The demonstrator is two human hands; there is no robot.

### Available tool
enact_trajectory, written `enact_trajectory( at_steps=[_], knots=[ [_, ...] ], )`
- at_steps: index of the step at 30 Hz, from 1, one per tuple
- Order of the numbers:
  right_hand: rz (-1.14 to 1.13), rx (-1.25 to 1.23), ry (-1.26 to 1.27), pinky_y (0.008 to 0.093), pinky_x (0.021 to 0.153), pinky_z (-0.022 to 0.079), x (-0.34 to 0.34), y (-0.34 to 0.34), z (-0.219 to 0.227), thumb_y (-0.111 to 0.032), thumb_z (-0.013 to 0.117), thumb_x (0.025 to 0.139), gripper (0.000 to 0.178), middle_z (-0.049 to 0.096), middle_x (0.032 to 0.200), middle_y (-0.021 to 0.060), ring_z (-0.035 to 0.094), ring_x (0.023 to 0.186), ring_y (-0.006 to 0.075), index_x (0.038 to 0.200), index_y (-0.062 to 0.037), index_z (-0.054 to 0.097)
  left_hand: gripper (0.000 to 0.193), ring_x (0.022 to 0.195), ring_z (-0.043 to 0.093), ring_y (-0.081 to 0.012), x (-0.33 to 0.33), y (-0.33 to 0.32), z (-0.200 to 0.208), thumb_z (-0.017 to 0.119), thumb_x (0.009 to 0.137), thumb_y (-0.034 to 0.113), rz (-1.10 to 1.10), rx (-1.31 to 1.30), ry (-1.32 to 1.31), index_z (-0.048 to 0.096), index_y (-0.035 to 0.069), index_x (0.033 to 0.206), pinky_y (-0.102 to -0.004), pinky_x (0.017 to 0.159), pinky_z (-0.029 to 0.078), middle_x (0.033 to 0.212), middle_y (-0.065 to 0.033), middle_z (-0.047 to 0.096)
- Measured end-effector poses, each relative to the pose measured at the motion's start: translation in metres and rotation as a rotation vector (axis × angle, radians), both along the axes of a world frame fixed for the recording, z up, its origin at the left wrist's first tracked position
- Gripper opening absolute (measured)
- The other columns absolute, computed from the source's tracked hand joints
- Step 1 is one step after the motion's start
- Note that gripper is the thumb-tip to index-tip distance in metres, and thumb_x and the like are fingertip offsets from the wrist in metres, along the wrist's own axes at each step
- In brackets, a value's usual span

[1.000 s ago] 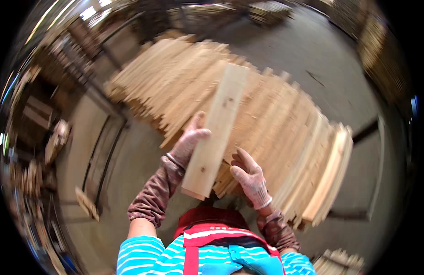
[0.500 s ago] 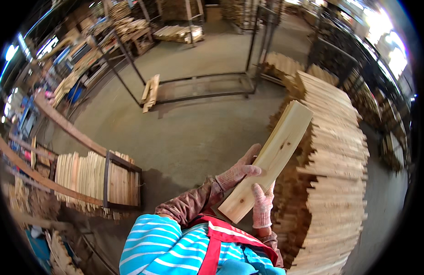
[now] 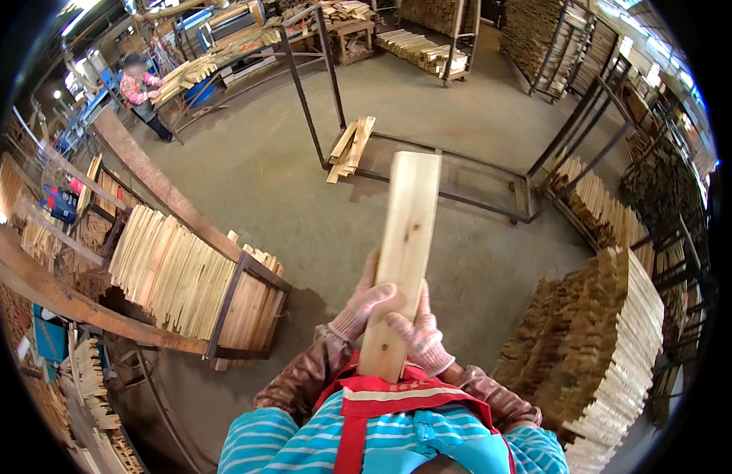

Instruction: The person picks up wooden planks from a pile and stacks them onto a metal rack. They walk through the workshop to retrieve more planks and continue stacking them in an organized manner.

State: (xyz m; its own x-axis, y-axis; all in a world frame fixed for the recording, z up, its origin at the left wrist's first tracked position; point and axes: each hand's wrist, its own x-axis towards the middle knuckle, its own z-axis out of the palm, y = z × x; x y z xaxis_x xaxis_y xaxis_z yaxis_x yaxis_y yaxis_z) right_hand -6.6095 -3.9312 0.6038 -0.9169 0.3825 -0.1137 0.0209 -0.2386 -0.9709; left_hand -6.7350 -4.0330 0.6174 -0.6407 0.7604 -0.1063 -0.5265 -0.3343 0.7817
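Both of my gloved hands grip a small stack of pale wooden boards (image 3: 409,225) in front of my body. Two dark knots mark the top board, and I cannot tell how many lie under it. My left hand (image 3: 363,310) wraps the left edge with its thumb lying on top. On the opposite edge is my right hand (image 3: 420,336), its thumb also over the top face. The boards' near end reaches my red apron (image 3: 429,391), while the far end points away from me. The fingers underneath are hidden.
At left, a metal rack (image 3: 224,304) holds upright boards (image 3: 176,272) beside long rusty rails (image 3: 156,186). A tall board pile (image 3: 595,332) stands at right. Ahead is a low metal cart frame (image 3: 461,201) carrying a few boards (image 3: 352,150). Another person (image 3: 141,93) stands far left.
My view has turned right, away from the left rack. The held boards have swung from slanting beside the right-hand pile to nearly straight ahead, with both hands still on them.
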Motion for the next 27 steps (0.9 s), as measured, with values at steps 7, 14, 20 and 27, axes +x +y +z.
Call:
enact_trajectory(
  at_steps=[7, 14, 20, 27],
  knots=[
    [0.301, 0.232, -0.062, 0.0392, 0.105, 0.047, -0.155, 0.025, -0.030, -0.045, 0.076, 0.086, 0.118, 0.049, 0.144, 0.0318, 0.055, 0.131, 0.0380, 0.160, 0.0036, -0.002, 0.092, 0.133, 0.050, -0.0295, -0.118, -0.009, -0.018, 0.068, 0.089, 0.020, 0.277, 0.076, 0.006, 0.012, 0.014, 0.162, -0.0418, 0.108, 0.046, 0.149, -0.0172, 0.042],
    [0.593, 0.390, -0.161, 0.0411, 0.105, 0.047, -0.332, 0.057, 0.012, -0.056, 0.076, 0.081, 0.124, 0.040, 0.153, 0.0290, 0.052, 0.134, 0.0393, 0.161, 0.0000, 0.000, 0.092, 0.134, 0.050, -0.0304, -0.256, 0.002, 0.006, 0.071, 0.086, 0.021, 0.502, 0.010, 0.055, 0.016, 0.013, 0.160, -0.0435, 0.109, 0.046, 0.148, -0.0152, 0.044],
    [0.721, 0.535, -0.269, 0.0419, 0.110, 0.044, -0.455, 0.067, 0.008, -0.054, 0.077, 0.076, 0.123, 0.039, 0.152, 0.0278, 0.050, 0.136, 0.0403, 0.162, -0.0048, 0.003, 0.083, 0.127, 0.055, -0.0302, -0.327, -0.005, -0.032, 0.068, 0.088, 0.024, 0.592, -0.109, -0.245, 0.024, 0.013, 0.158, -0.0422, 0.106, 0.049, 0.142, -0.0164, 0.051],
    [0.901, 0.597, -0.375, 0.0435, 0.111, 0.043, -0.612, 0.042, 0.006, -0.057, 0.074, 0.077, 0.122, 0.038, 0.154, 0.0254, 0.050, 0.136, 0.0409, 0.163, -0.0092, 0.002, 0.081, 0.120, 0.060, -0.0339, -0.469, -0.008, -0.010, 0.067, 0.085, 0.024, 0.715, -0.054, -0.175, 0.028, 0.010, 0.155, -0.0443, 0.100, 0.054, 0.137, -0.0199, 0.054]
  ],
)
